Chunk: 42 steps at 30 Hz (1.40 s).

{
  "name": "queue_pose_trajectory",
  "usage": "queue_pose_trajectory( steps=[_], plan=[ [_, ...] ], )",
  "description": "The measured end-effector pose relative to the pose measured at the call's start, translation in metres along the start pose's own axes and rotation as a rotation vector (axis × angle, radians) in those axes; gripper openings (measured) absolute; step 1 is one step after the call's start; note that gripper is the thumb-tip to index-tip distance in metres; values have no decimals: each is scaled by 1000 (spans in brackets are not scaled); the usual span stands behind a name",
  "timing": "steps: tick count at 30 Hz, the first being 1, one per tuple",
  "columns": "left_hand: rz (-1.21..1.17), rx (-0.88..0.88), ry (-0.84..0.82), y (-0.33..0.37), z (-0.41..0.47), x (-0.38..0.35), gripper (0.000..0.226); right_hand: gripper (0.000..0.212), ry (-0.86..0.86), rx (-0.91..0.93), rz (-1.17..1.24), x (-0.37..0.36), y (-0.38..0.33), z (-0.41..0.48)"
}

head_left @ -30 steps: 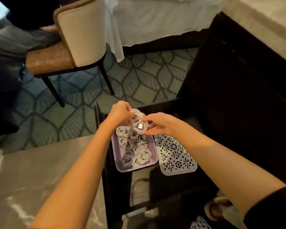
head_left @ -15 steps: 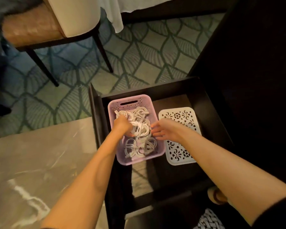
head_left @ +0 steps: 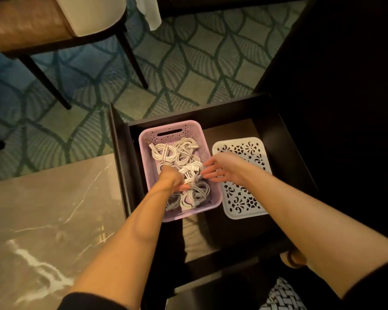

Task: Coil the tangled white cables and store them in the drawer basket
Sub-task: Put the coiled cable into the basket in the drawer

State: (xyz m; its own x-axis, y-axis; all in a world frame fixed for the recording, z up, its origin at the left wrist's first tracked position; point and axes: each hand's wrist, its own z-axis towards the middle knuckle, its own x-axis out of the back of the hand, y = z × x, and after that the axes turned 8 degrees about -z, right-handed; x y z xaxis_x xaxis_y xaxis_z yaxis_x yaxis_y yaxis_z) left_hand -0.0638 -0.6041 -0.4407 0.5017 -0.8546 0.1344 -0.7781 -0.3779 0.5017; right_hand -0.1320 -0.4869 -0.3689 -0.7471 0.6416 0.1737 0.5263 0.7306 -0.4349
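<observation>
White cables (head_left: 182,157): lay coiled in separate bundles, heaped inside the lilac perforated basket (head_left: 188,127), a plug or two poking out at the far end; basket and all, stood in the left part of the open dark drawer (head_left: 121,166), close to its far wall. Left hand (head_left: 170,177): reached down into the middle of the heap, back uppermost, thumb out toward the nearer bundles, fingers tucked under and hidden; impossible to tell whether gripping a bundle or merely pressing on it. Right hand (head_left: 227,168): slack and unclenched, fingers (head_left: 211,174) straight and a little spread, tips touching the central bundle across the basket's right rim; held nothing. White openwork tray (head_left: 240,200): lay flat in the drawer just beside the basket on its right, partly under the right wrist. Beyond the drawer, leaf-patterned green carpet (head_left: 188,74) and a chair (head_left: 54,23) on dark legs; at the left, a grey marble tabletop (head_left: 43,220).
</observation>
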Motion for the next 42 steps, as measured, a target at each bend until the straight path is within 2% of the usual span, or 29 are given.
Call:
queue_pose_trajectory(
  steps=[5, 12, 14, 17, 22, 25, 32, 36, 39, 42],
  plan=[
    [130, 10, 37, 1, -2, 4, 8, 25, 2, 4, 22, 1, 2, 3],
    [188, -40, 40, 5, -8, 10, 15, 23, 24, -6, 21, 3, 3, -2],
    [275, -86, 84, 7, -11, 11, 16, 22, 40, -6, 32, 5, 4, -5],
    [417, -215, 190, 16, -22, 12, 25, 17, 88, 6, 61, 11, 3, -12],
    [434, -491, 191, 60, -62, 0, 32, 18, 263, 141, 154, 34, -8, -43],
    [408, -688, 149, 97, -102, -13, 30, 23, 353, 303, 234, 58, -22, -86],
    [363, -1115, -6, 171, -234, -60, 20, 19, 609, 610, 386, 117, -34, -237],
    [378, -1283, -57, 186, -308, -87, 16, 17, 736, 724, 456, 137, -19, -308],
    [417, -1394, -81, 185, -354, -107, 22, 16, 800, 784, 539, 153, -5, -348],
    [463, -1491, -184, 173, -405, -147, 21, 18, 935, 825, 564, 178, 36, -394]
  ],
)
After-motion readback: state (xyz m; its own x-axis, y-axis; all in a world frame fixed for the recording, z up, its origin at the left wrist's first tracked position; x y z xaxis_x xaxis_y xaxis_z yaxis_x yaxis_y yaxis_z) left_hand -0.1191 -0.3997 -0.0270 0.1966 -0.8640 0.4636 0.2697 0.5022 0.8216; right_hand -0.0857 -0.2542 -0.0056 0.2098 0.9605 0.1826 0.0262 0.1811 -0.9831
